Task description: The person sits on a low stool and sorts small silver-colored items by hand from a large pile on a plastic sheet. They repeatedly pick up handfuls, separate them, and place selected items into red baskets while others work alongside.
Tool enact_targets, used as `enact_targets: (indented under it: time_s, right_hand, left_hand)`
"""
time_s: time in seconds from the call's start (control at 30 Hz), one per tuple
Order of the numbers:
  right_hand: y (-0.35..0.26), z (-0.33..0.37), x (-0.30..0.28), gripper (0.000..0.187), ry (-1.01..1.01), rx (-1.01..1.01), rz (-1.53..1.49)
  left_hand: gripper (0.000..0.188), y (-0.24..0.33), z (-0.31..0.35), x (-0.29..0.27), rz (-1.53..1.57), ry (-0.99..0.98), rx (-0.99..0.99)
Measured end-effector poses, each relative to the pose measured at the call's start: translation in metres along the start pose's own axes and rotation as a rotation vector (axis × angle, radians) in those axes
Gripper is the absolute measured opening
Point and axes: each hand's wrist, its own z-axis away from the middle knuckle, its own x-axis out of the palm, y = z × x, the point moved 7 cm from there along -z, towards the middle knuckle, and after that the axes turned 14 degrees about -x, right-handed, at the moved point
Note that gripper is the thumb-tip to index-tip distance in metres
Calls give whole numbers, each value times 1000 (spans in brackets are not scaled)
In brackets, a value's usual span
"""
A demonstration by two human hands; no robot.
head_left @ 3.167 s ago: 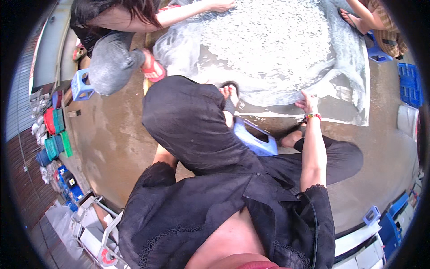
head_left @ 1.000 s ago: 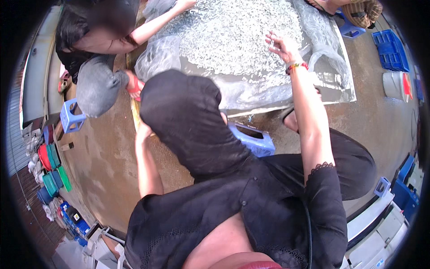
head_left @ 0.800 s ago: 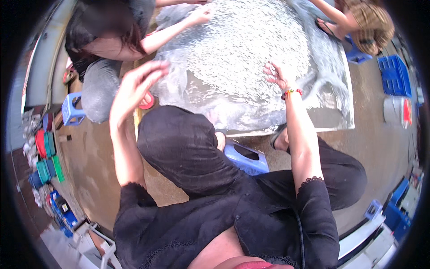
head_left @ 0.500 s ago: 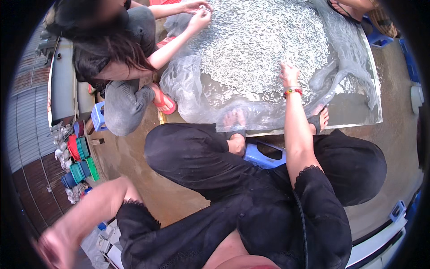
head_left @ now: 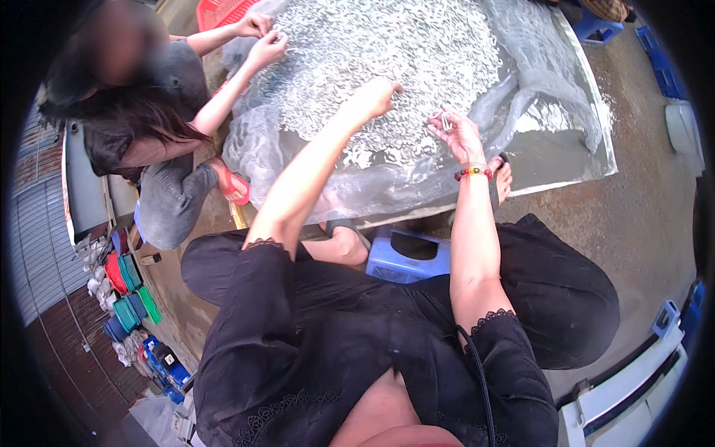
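Note:
A wide heap of small silvery fish (head_left: 395, 52) lies in shallow water on a pale mesh net (head_left: 253, 141). My left hand (head_left: 377, 95) reaches over the heap, palm down with its fingers curled; what they hold, if anything, is hidden. To its right is my right hand (head_left: 457, 135), turned partly up near the front edge of the heap. Between its thumb and fingers are small silvery fish (head_left: 445, 119). A beaded bracelet (head_left: 472, 172) circles that wrist.
A low pale-edged basin (head_left: 551, 182) holds the net and water. A blue plastic stool (head_left: 406, 257) stands between my legs. At the left another person's hands (head_left: 264, 45) meet above the net, near a red basket (head_left: 216, 12). Stacked coloured containers (head_left: 130, 298) line the left.
My left hand has swung from the lower left to over the fish. My right hand has turned up and now holds small fish. The view has shifted, moving the basin leftward.

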Motion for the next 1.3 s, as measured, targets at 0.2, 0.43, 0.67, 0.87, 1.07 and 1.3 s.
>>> enact_targets:
  time_s: [0.2,0.43,0.67,0.87,1.07,1.3]
  right_hand:
    - [12,-10,-39,17,17,55,181]
    - [27,-25,4,27,-78,-447,1219]
    - [67,-19,28,29,-182,-265,791]
    - [42,-14,27,17,-156,-117,747]
    - [46,6,23,11,-52,59,355]
    - [55,-9,8,15,-77,-15,447]
  left_hand:
    - [28,-19,34,63,182,260,-172]
    - [22,-78,60,59,1058,247,-545]
    - [51,-77,80,45,1322,207,-422]
    - [34,-90,83,58,1210,75,-437]
    - [25,-97,92,65,1007,242,-528]
    - [19,-96,72,134,714,319,-453]
